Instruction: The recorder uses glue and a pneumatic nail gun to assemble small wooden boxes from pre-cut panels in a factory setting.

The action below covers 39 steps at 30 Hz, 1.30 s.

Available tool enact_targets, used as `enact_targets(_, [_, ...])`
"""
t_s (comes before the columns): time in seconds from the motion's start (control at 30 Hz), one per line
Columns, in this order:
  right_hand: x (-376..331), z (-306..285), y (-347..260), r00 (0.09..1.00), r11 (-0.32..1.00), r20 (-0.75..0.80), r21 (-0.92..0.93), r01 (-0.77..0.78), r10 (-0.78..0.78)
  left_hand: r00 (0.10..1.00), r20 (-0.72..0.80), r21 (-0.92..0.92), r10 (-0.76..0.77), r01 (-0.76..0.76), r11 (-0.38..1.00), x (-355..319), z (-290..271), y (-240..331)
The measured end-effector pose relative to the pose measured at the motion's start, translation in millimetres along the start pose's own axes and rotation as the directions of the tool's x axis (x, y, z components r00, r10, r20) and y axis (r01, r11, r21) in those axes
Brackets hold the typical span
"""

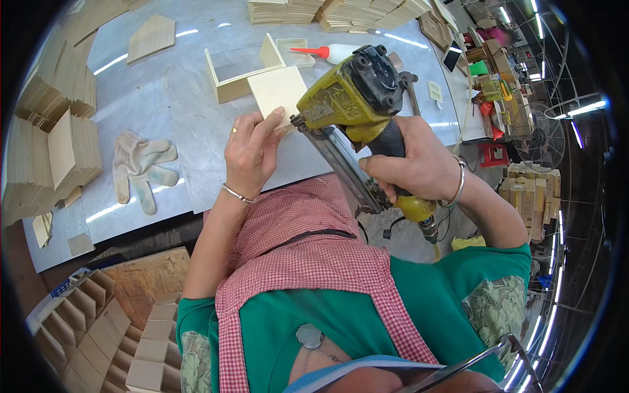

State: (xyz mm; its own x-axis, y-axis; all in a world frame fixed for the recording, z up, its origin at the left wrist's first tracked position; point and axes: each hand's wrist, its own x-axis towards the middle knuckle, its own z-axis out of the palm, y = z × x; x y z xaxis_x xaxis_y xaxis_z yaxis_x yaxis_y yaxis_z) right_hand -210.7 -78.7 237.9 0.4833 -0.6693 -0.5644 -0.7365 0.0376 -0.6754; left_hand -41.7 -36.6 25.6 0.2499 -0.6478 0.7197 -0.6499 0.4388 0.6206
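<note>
My right hand [419, 160] is wrapped round the handle of a yellow and black pneumatic nail gun [354, 98]. The gun's nose meets the near right corner of a small pale wooden panel [278, 90]. Pinching that same corner area, the fingers of my left hand [252, 147] hold the panel steady, with the thumb side close to the nose. Behind the panel stands a U-shaped wooden frame [229, 88] of thin boards; the panel overlaps its near right side. Whether the two are joined I cannot tell.
A white glue bottle with a red nozzle [337, 52] lies by a small tray beyond the gun. A work glove [141, 167] rests at the left. Stacked wooden boards [59, 85] line the left edge, more [288, 10] the far edge. A pentagonal board [151, 38] lies far left.
</note>
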Motion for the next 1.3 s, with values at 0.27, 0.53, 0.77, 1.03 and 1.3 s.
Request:
enact_targets(0.27, [-2.4,4.7,2.1,0.999,0.999,-0.047,0.032,0.01,-0.008,0.996,0.027,-0.16,-0.083,0.086,0.983,-6.4,-9.5,-4.1])
enact_targets(0.53, [-0.1,11.1,-9.3,1.0,1.0,0.002,-0.007,0.014,-0.014,0.998,-0.028,-0.168,-0.056,0.051,0.984,-5.6,-5.5,-6.5])
enact_targets(0.77, [2.4,13.0,-10.1,0.999,0.999,0.034,-0.039,0.002,-0.001,0.995,0.005,-0.244,-0.097,0.095,0.965,-6.3,-8.6,-3.9])
enact_targets(1.03, [9.4,6.7,-13.8,0.991,0.949,0.051,-0.287,0.133,-0.124,0.995,0.072,-0.185,-0.07,0.082,0.979,-6.3,-19.0,-2.5])
enact_targets(1.3, [3.2,3.1,-7.9,0.991,0.938,0.02,-0.321,0.132,-0.133,1.0,0.025,-0.101,-0.019,0.021,0.995,-1.1,-17.8,1.9])
